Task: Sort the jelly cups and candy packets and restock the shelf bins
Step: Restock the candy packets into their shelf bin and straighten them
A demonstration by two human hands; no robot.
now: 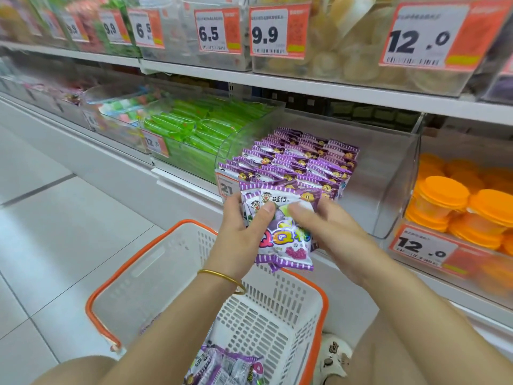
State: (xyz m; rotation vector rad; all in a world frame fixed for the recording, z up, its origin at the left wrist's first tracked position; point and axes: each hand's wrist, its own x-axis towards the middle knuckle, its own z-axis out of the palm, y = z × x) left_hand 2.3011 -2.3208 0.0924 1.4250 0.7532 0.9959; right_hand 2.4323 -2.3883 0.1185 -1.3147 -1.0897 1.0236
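A small stack of purple candy packets [283,240] is held upright just in front of the clear shelf bin [388,173]. My left hand [244,229] grips the stack from the left, thumb across the front packet. My right hand [327,229] holds it from the right, fingers on the front. Rows of the same purple packets [299,159] stand in that bin. More purple packets [222,368] lie at the bottom of the white basket [177,262] with an orange rim, below my arms.
Orange jelly cups [458,207] fill the bin to the right. Green packets [200,126] fill the bin to the left. The upper shelf holds clear bins with price tags [424,37]. White floor tiles [50,218] stretch to the left. A foot in a pale shoe [333,357] stands beside the basket.
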